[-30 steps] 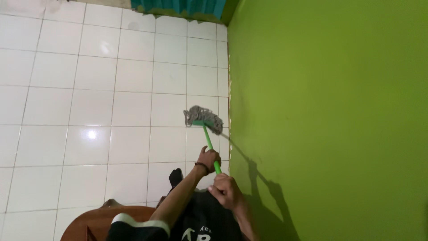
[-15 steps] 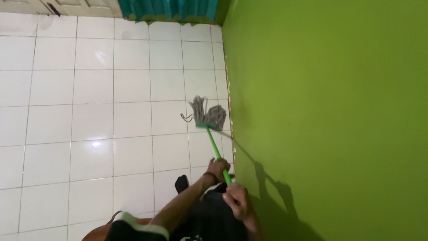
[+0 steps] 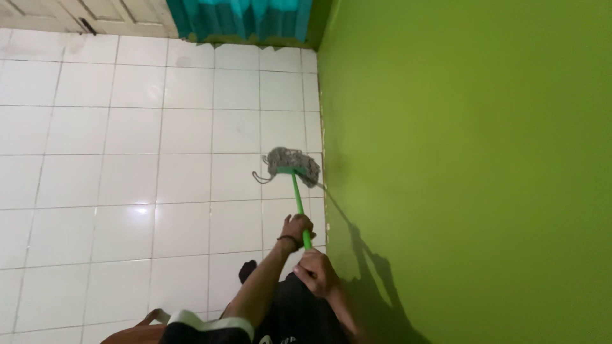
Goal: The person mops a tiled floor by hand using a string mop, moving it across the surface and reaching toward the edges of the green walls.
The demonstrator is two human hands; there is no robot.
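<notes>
Mop (image 3: 292, 165) lay on the white tiled floor (image 3: 127, 159) at twelve o'clock beside the green wall (image 3: 472, 159), its soft head probably light, left hand (image 3: 297, 227) and right hand (image 3: 317, 272) both closed around its stiff green handle (image 3: 298, 200).

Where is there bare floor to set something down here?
The white tile floor lies bare from the mop head leftward, up to the door and teal curtain. It is crowded along the green wall, where both hands, left hand and right hand, grip the mop handle.
</notes>
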